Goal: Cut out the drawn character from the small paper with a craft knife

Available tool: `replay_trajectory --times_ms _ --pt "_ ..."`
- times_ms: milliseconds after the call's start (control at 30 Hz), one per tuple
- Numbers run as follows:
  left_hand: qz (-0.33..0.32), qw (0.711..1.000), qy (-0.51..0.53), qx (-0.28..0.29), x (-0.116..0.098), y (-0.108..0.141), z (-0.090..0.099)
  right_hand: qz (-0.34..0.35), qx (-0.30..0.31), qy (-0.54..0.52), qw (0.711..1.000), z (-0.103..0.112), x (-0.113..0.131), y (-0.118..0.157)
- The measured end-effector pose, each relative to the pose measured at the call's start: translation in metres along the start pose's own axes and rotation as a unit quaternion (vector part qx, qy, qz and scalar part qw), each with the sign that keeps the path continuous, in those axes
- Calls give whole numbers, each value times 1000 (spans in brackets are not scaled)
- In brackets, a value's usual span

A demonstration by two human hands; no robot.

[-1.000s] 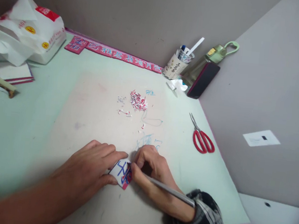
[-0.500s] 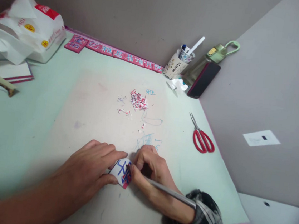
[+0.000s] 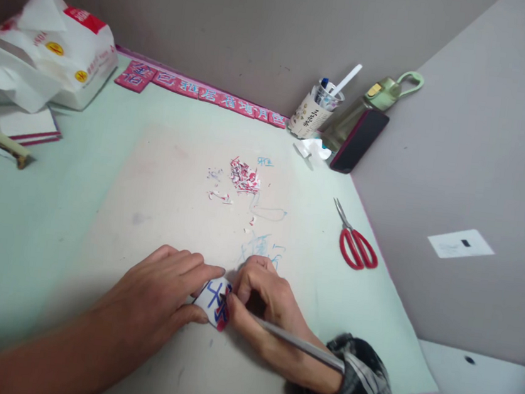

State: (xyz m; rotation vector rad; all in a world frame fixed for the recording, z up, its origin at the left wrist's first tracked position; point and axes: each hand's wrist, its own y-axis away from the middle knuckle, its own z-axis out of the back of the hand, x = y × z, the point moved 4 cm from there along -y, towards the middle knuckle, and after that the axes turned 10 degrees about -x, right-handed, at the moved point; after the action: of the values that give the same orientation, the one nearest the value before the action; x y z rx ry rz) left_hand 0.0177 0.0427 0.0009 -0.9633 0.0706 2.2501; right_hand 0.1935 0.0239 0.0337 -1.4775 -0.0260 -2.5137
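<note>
Pinching small white blue-lettered block (image 3: pixel 211 301) in left hand (image 3: pixel 164 288), gripping slim silver metal tool (image 3: pixel 300 342) in right hand (image 3: pixel 271 307). Already red along one edge, seemingly uncut elsewhere.

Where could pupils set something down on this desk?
Bare: between the white cards and left forearm; between the scissors and right sleeve. Crowded: the back-right corner, with cup, bottle and phone; around the held card. Pink tiles line the back.
</note>
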Motion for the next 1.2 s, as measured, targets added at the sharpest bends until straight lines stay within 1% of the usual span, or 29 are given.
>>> replay_trajectory --times_ms 100,233,400,567,667,767,833,967,1200 --pt "11 1000 -4 -10 0 1 0 2 3 -6 1000 0 -2 1" --pt "5 1000 1 9 -1 0 0 0 14 -14 1000 1 -6 1" --pt "8 1000 -13 7 -3 -3 4 22 41 3 999 4 -7 -4" --pt "-10 1000 -5 11 0 -5 6 57 84 13 995 10 -3 -11" --pt "-18 1000 9 21 2 -5 6 95 111 36 989 11 2 -15" --pt "0 999 8 34 2 -5 6 138 133 48 980 10 6 -17" --pt "15 999 5 37 1 -6 7 152 140 51 977 10 7 -18" --pt "22 999 -1 40 -2 -6 8 149 146 54 976 10 5 -18" --pt "12 999 -20 40 -2 -7 7 139 152 45 977 10 7 -18"
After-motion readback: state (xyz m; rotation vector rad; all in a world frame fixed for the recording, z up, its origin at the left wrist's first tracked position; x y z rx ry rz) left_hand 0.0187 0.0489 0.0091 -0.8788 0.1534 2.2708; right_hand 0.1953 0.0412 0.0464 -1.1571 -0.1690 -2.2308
